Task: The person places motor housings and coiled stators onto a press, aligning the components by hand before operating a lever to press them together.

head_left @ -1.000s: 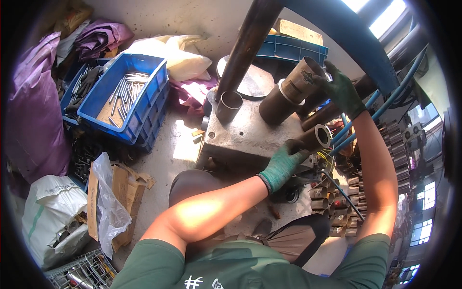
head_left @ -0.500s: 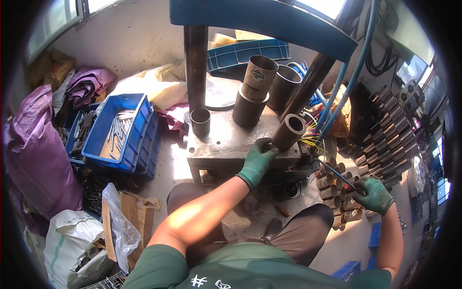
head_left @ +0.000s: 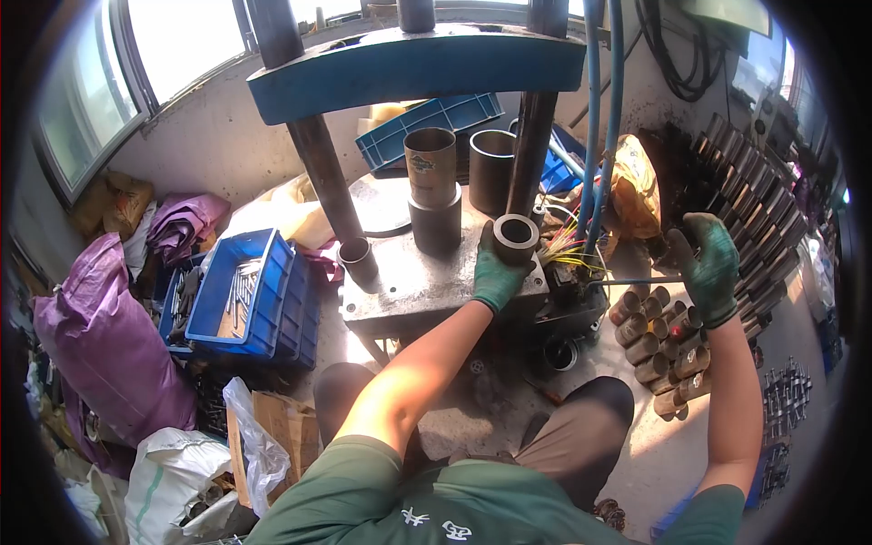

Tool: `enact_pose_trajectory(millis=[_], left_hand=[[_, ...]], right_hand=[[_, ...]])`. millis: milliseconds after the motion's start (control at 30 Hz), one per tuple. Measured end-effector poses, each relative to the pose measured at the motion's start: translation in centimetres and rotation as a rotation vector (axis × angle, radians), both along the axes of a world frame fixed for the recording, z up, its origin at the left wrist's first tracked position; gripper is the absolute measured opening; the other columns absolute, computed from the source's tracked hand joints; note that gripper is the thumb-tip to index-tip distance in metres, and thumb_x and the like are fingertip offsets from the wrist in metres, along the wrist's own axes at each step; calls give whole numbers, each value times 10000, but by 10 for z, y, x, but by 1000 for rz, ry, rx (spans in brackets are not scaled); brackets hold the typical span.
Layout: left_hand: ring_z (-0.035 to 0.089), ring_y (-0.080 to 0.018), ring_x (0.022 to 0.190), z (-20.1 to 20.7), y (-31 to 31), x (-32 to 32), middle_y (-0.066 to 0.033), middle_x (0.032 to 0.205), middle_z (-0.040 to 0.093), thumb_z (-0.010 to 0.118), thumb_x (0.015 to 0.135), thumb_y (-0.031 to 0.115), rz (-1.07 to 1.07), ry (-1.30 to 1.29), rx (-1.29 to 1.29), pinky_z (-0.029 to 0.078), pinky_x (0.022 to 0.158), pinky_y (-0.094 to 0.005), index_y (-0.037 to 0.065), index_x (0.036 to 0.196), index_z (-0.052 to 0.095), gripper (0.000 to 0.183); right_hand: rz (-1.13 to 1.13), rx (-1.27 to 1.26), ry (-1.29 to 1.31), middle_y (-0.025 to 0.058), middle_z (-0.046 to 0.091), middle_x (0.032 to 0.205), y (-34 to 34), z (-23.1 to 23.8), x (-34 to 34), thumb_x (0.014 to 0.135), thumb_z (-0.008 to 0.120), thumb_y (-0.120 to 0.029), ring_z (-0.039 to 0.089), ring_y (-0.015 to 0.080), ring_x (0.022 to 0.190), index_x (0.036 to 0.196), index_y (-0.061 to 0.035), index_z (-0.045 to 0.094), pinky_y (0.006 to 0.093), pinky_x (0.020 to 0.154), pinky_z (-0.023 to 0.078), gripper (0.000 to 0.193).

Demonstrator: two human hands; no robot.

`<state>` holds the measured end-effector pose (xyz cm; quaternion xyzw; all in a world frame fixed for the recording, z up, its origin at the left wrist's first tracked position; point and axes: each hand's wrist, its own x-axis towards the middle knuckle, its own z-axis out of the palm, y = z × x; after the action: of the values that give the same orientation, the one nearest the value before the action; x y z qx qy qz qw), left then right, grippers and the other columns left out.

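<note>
My left hand [head_left: 500,272], in a green glove, is closed around a thick-walled metal cylinder [head_left: 516,233] at the front right of the steel press table [head_left: 400,295]. To the right, my gloved right hand [head_left: 710,271] is raised with thumb and fingers apart, its palm by the end of a thin lever rod [head_left: 636,282]. I cannot tell whether it touches the rod. At mid-table, a thin-walled labelled sleeve [head_left: 431,173] stands upright on a darker cylinder [head_left: 436,227]. A short metal cylinder [head_left: 359,263] stands at the left, and a wide dark cylinder [head_left: 492,177] behind.
A blue press crossbeam [head_left: 418,82] spans two steel columns above the table. Blue hoses [head_left: 599,118] and coloured wires [head_left: 570,252] run at the right. Several sleeves [head_left: 668,350] are stacked on the floor. Blue crates [head_left: 259,300] and a purple sack [head_left: 113,345] lie left.
My right hand has risen and its fingers have come off their grip on the lever rod, which now lies more level. My left hand still holds the cylinder, now more upright. The view has shifted.
</note>
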<state>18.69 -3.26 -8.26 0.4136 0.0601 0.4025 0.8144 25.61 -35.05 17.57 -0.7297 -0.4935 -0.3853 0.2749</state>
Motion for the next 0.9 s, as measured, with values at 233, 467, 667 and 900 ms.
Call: enact_pose_trajectory(millis=[233, 467, 667, 900], left_hand=[[687, -258, 1126, 6, -19, -40, -126, 1237, 676, 988, 582, 149, 408, 441, 544, 589, 972, -392, 45, 1331, 565, 867], [648, -253, 1169, 9, -39, -121, -111, 1277, 652, 861, 700, -9, 185, 114, -54, 578, 982, -380, 39, 1397, 530, 773], [625, -280, 1249, 106, -6, -137, -90, 1326, 642, 778, 771, 33, 347, -136, 180, 533, 1077, -423, 60, 1471, 509, 751], [676, -288, 1192, 213, 83, -111, -121, 1289, 681, 854, 696, 79, 629, -203, 569, 583, 1020, -388, 35, 1385, 578, 744]], right_hand=[[-191, -89, 43, 182, 697, 1016, 38, 19, 54, 998, 700, -442, 714, 373, 933, 1120, -10, 720, 438, 839, 577, 449], [-348, -199, 261, 151, 701, 1130, 48, 24, 70, 953, 634, -119, 698, 374, 1041, 1179, -64, 709, 456, 934, 565, 245], [-263, -111, 214, 179, 718, 1082, 39, 18, 83, 945, 634, -123, 687, 414, 1014, 1098, -46, 703, 449, 899, 564, 184], [-302, -189, 327, 192, 724, 1076, 42, 28, 63, 926, 649, -152, 695, 408, 1010, 1071, -57, 731, 462, 902, 562, 192]])
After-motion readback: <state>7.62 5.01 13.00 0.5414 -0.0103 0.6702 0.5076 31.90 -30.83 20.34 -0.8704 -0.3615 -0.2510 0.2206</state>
